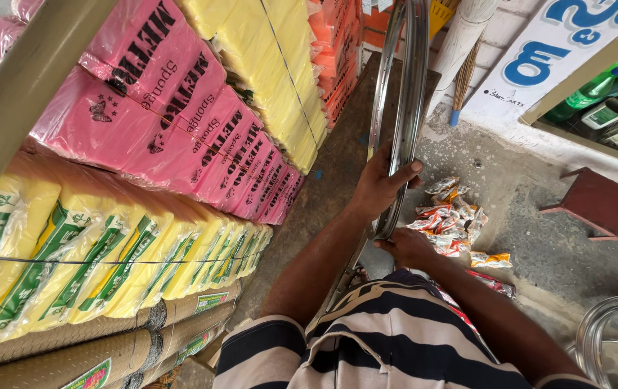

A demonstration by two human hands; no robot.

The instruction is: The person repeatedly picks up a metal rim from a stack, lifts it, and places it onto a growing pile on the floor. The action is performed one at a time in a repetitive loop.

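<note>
Right hand [408, 247] is gripping the lower edge of the metal wheel rim [404, 101], fingers curling under it. Just above, left hand [381, 186] is clasping the same rim, thumb pressing its outer face. The rim is standing upright on edge, rising away toward the wall. Snack wrappers [453, 216] are lying scattered on the concrete floor [539, 238] beside it; pink packs [179, 115] are stacking up at left.
</note>
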